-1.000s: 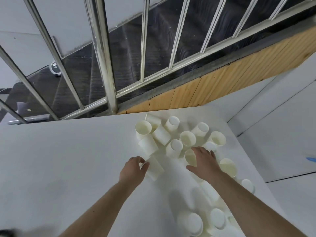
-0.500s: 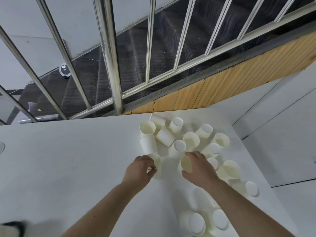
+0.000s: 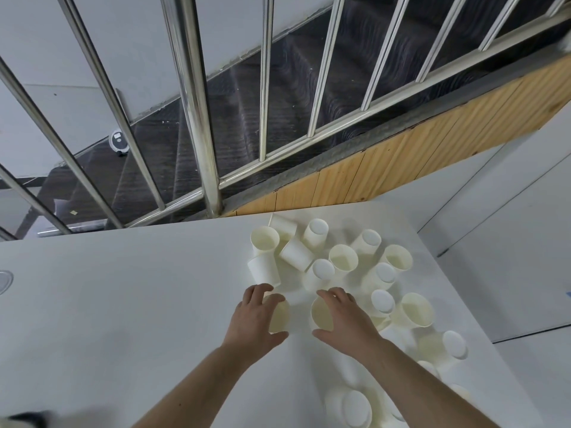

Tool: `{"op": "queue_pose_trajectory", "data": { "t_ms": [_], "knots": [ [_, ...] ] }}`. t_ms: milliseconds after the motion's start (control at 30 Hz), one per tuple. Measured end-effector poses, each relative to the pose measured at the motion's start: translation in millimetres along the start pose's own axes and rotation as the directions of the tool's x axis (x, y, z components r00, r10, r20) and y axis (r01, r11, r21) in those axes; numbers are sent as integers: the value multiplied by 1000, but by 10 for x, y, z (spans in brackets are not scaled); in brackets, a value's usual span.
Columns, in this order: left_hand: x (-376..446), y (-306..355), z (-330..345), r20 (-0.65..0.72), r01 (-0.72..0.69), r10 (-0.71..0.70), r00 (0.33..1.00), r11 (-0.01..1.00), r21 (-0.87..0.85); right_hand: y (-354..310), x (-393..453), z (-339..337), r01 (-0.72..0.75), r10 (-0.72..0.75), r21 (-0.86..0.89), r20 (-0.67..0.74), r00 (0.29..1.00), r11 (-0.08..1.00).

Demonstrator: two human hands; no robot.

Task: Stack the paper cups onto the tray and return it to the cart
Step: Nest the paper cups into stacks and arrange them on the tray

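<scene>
Holding one paper cup each, the two hands work at the near edge of a loose scatter of cups on a white table (image 3: 123,304). The left hand (image 3: 254,322) curls its fingers and thumb around a cup (image 3: 279,316) whose open mouth faces right, and the right hand (image 3: 346,319) wraps another cup (image 3: 321,315) whose mouth faces left, so the two openings point at each other with a small gap between them. Judging by that, nesting has only just begun: no finished stack shows anywhere. Beyond the hands, many more cups (image 3: 343,257) lie on the right half of the table, some upright, some upside down, some on their sides, and a few more sit near the bottom right corner. Neither a tray nor a cart is in view, so loading and returning are both still to do. Behind the far edge of the table runs a metal railing (image 3: 191,103) in front of dark stairs (image 3: 287,88).
</scene>
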State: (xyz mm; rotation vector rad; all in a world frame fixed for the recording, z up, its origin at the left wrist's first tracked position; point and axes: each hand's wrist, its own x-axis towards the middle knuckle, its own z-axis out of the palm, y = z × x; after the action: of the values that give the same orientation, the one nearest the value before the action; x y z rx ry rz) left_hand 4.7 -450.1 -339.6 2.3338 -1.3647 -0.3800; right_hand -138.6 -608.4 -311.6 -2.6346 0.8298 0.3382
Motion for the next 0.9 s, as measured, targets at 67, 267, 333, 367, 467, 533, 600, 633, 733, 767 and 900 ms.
{"op": "queue_pose_trajectory", "data": {
  "t_ms": [67, 267, 333, 367, 467, 533, 600, 633, 733, 767, 900],
  "knots": [
    [16, 31, 7, 36, 13, -14, 999, 1000, 15, 0, 10, 10, 4, -4, 2, 0, 1000, 1000],
    [60, 89, 1, 95, 36, -38, 995, 999, 24, -30, 0, 35, -2, 2, 11, 14, 1000, 1000],
    [55, 84, 2, 103, 40, -42, 994, 999, 23, -40, -18, 28, -4, 4, 12, 6, 1000, 1000],
    [40, 86, -7, 105, 42, -44, 993, 999, 21, -51, -39, 21, -4, 4, 9, 2, 1000, 1000],
    [4, 110, -52, 93, 45, -47, 995, 999, 20, -75, -101, -16, -2, 2, 9, -19, 1000, 1000],
    [-34, 141, -96, 75, 42, -43, 996, 999, 15, -100, -160, -47, -3, 3, 14, -37, 999, 1000],
    [-123, 183, -163, 52, 39, -39, 998, 999, 0, -162, -256, -84, 3, -3, 13, -59, 998, 1000],
    [-139, 198, -176, 45, 38, -38, 998, 999, -7, -173, -279, -90, 6, -5, 16, -66, 998, 1000],
    [-333, 270, -281, 9, 32, -32, 999, 999, -17, -298, -467, -134, 38, -37, 6, -89, 995, 999],
    [-401, 295, -307, 0, 30, -30, 1000, 999, -18, -337, -531, -144, 51, -51, -1, -97, 994, 999],
    [-793, 372, -415, -30, 43, -44, 999, 999, -24, -547, -854, -148, 97, -97, -6, -129, 987, 995]
  ]
}}
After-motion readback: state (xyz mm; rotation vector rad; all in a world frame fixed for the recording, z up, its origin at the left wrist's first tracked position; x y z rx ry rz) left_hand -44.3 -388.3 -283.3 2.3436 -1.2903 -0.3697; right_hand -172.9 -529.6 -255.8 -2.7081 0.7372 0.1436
